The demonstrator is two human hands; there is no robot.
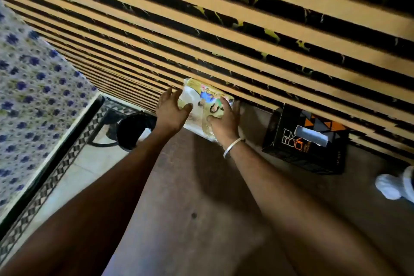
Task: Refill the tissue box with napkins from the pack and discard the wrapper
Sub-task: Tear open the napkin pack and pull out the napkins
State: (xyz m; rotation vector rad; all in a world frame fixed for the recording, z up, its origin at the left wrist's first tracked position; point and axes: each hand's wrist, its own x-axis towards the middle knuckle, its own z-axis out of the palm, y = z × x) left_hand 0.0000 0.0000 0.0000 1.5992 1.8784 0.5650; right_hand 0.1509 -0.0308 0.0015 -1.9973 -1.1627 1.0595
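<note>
your left hand (171, 112) and right hand (225, 122) both grip the pack (202, 105), fingers clamped on its sides, at the table's (201, 208) far edge by the slat wall. box (307, 139) sits just right of it, bin (132, 130) below left.

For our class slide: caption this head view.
Both hands grip the napkin pack beside the black tissue box.

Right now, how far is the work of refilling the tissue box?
Nothing looks done yet. In hand: the left hand and right hand are both on the napkin pack, which looks sealed. Left: open it, load the black tissue box, whose slot shows little tissue, then drop the wrapper, perhaps in the dark bin.
</note>
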